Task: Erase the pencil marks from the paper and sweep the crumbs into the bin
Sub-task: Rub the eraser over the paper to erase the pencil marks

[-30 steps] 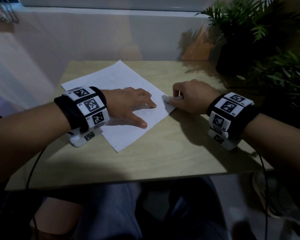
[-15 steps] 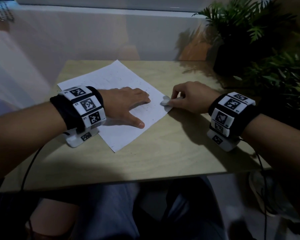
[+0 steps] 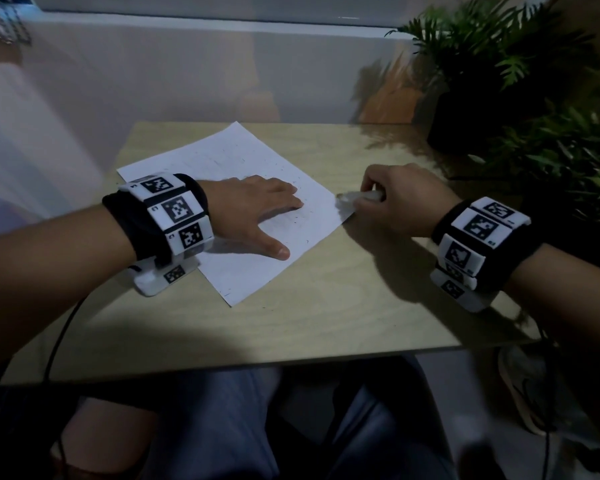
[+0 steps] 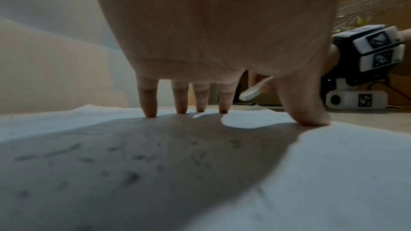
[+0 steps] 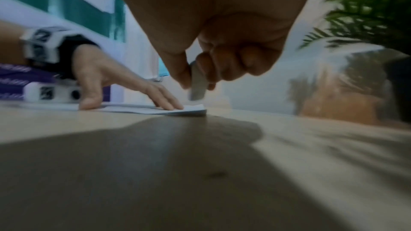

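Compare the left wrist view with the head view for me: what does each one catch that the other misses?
Only the left wrist view shows the left hand's fingertips planted on the paper and the eraser raised off it. Only the head view shows the whole sheet on the table, the potted plants and the person's knees. Both show the left hand holding the paper down, dark crumbs scattered on it, and the right hand gripping the eraser.

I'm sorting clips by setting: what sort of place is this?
Probably an indoor desk corner in a home or office: a small wooden table by a wall, potted plants beside it, paper on top.
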A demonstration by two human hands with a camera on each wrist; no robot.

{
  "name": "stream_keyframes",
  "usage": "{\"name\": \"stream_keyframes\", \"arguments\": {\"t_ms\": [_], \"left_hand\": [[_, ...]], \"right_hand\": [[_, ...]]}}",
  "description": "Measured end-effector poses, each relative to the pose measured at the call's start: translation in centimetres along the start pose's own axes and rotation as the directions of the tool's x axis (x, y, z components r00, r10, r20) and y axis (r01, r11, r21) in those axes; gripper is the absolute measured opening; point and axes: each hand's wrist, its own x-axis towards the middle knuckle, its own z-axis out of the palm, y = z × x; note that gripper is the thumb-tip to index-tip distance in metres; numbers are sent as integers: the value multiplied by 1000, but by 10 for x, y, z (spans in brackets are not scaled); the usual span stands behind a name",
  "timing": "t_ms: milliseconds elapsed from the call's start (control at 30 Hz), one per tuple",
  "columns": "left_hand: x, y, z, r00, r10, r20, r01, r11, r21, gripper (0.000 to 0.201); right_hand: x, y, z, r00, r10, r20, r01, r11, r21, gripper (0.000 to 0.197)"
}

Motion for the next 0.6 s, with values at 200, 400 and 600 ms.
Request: {"name": "stream_keyframes", "arguments": {"t_ms": [200,400,600], "left_hand": [[0,-3,0,998,-14,55,15,1000,-15,106],[-3,3,-3,999,-23,40,24,1000,-13,105],[-2,2,-2,999,-29,39,31,999,-33,105]], "right_hand": [[2,-30,7,971,-140,193,120,987,111,41],[11,-34,8,964,-145,222,120,986,119,42],[20,-30,5,989,-35,141,30,999,40,42]]}}
